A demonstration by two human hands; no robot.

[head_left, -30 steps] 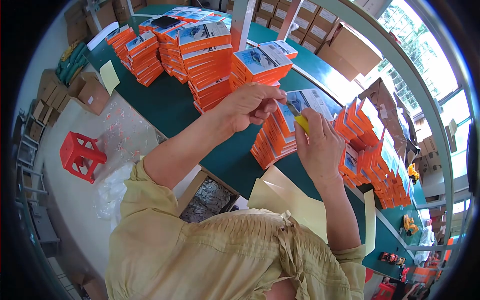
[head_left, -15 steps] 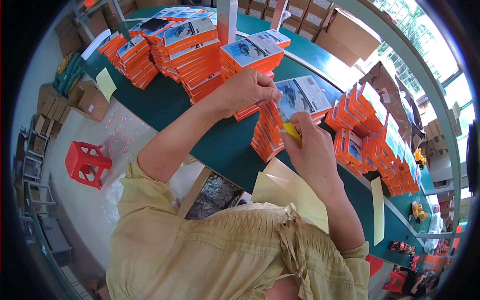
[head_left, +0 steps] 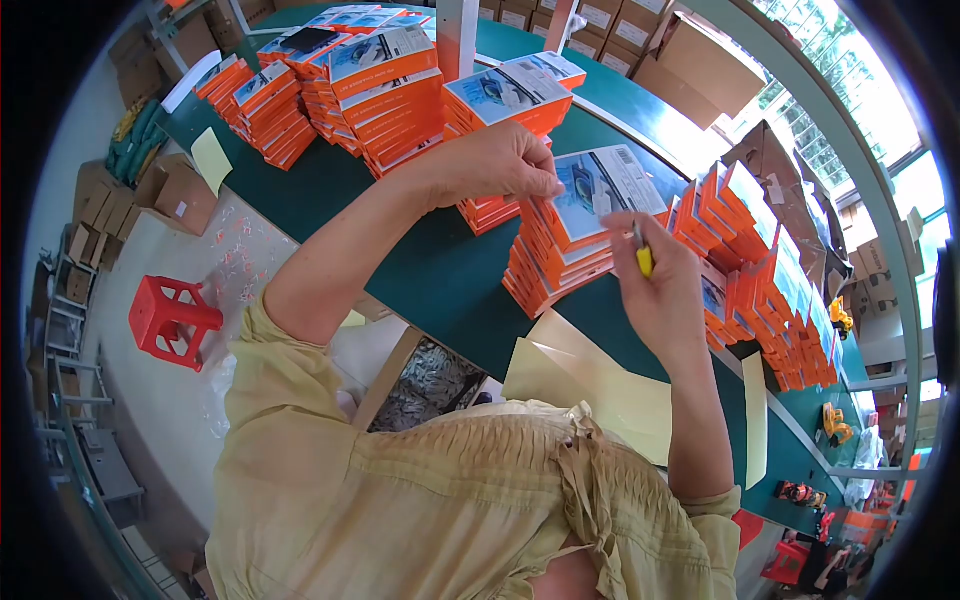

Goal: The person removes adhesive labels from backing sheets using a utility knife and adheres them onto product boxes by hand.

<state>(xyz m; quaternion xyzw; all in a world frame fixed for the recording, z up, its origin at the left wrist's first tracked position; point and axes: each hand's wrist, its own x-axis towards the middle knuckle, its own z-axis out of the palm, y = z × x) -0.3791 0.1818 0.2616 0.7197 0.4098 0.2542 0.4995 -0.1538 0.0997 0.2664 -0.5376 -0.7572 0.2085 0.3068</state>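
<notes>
In front of me stands a stack of flat orange boxes (head_left: 560, 255), the top one (head_left: 605, 190) with a blue and white printed face. My left hand (head_left: 510, 168) is at the far-left corner of that top box, thumb and fingers pinched together. Anything between those fingertips is too small to make out. Off the stack's right side, my right hand (head_left: 655, 285) is closed around a small yellow-handled knife (head_left: 645, 262), its metal tip pointing up and away from me. Motion blurs the right fingers.
More stacks of orange boxes (head_left: 385, 95) line the table's (head_left: 440, 310) far left, and others (head_left: 785, 300) lean at the right. Yellow paper sheets (head_left: 590, 380) lie at the near edge. A white post (head_left: 456, 40) rises behind. A red stool (head_left: 175, 320) stands on the floor.
My right hand has moved right, drawing the knife away from the top box's left corner. My left hand stays near that corner, still pinched.
</notes>
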